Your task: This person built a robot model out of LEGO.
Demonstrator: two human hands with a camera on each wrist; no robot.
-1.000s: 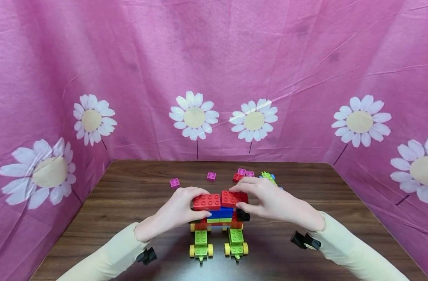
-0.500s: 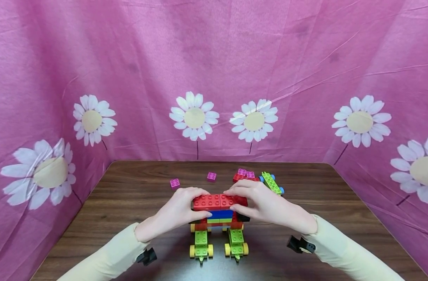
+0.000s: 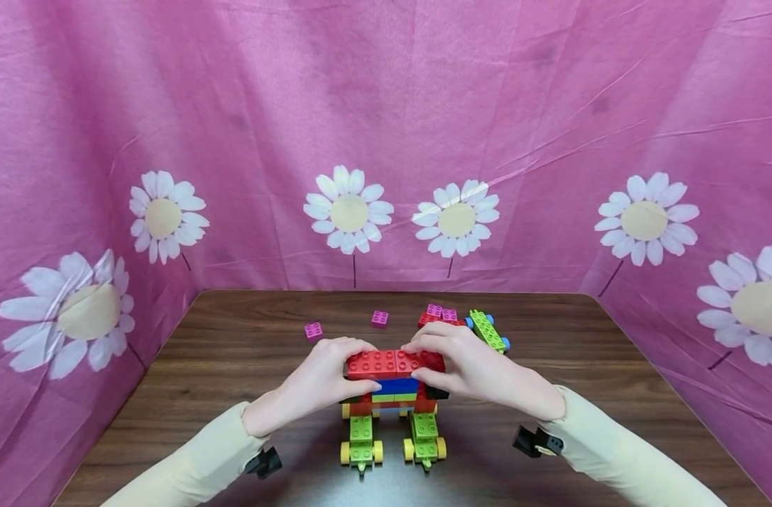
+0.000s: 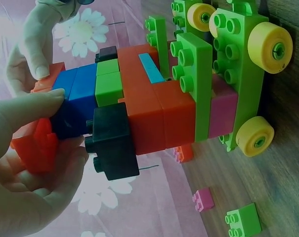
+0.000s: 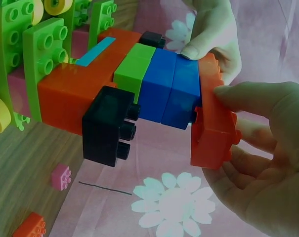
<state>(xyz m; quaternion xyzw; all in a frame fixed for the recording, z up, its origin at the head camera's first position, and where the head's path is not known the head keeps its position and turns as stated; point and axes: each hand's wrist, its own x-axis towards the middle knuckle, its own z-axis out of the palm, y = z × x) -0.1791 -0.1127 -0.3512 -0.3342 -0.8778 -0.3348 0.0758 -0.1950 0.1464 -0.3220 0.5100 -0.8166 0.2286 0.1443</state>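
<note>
Between both hands stands a toy robot-like figure of plastic building bricks. My left hand (image 3: 319, 373) grips the left red brick (image 3: 371, 363) at its top, with the thumb against the blue bricks (image 3: 398, 386). The right red brick (image 3: 407, 363) lies end to end with it, pinched by my right hand (image 3: 471, 362). In the right wrist view this right red brick (image 5: 213, 145) juts past the blue bricks on its outer side. Below come light green bricks (image 4: 108, 81), black side bricks (image 4: 114, 143), an orange-red section (image 4: 149, 108) and green wheeled bases (image 3: 362, 438) with yellow wheels.
Behind the figure on the wooden table (image 3: 246, 331) lie loose pink bricks (image 3: 313, 330) and red bricks partly hidden by my right hand. A green base with blue wheels (image 3: 487, 329) sits at the back right. A pink flowered cloth (image 3: 386, 105) surrounds the table.
My right hand has moved left and slightly down with the right red brick, which was tilted and apart and is now level against the left one. The left hand has stayed in place.
</note>
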